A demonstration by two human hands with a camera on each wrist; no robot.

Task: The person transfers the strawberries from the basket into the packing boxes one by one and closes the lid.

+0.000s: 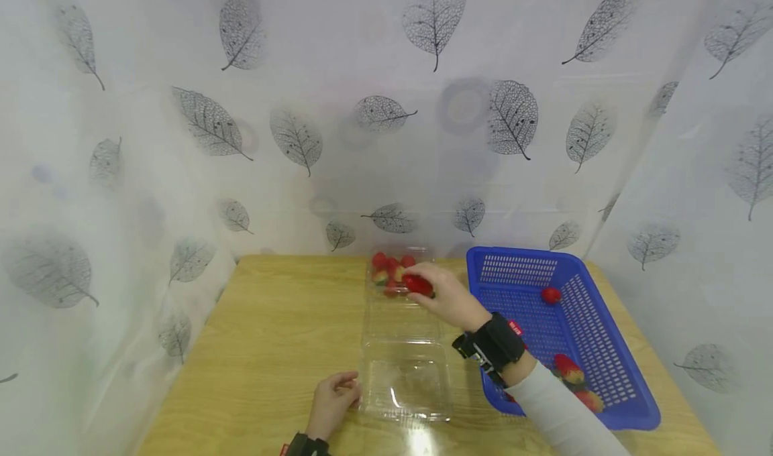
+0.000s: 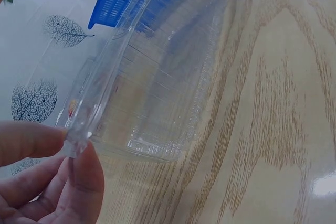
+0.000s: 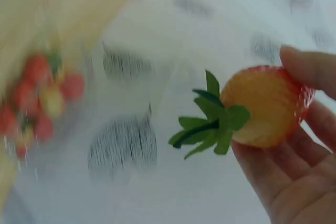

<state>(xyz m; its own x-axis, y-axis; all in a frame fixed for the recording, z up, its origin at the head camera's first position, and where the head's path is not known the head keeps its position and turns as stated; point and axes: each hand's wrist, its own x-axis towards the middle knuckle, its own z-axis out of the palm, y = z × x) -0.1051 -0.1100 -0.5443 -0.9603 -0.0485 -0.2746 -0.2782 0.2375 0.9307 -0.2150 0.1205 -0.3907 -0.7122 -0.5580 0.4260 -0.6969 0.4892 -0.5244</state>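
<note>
Strawberry (image 3: 262,106) between the right fingers (image 3: 265,174)

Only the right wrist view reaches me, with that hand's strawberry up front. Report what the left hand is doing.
Observer: The left hand pinches the edge of the clear plastic container.
Operator: Tell me what stands beside it.
Observer: In the head view, a blue basket stands on its right.
Operator: Say whether there's fruit in there.
Observer: Yes, several strawberries lie inside, though the right arm may hide others.
</note>
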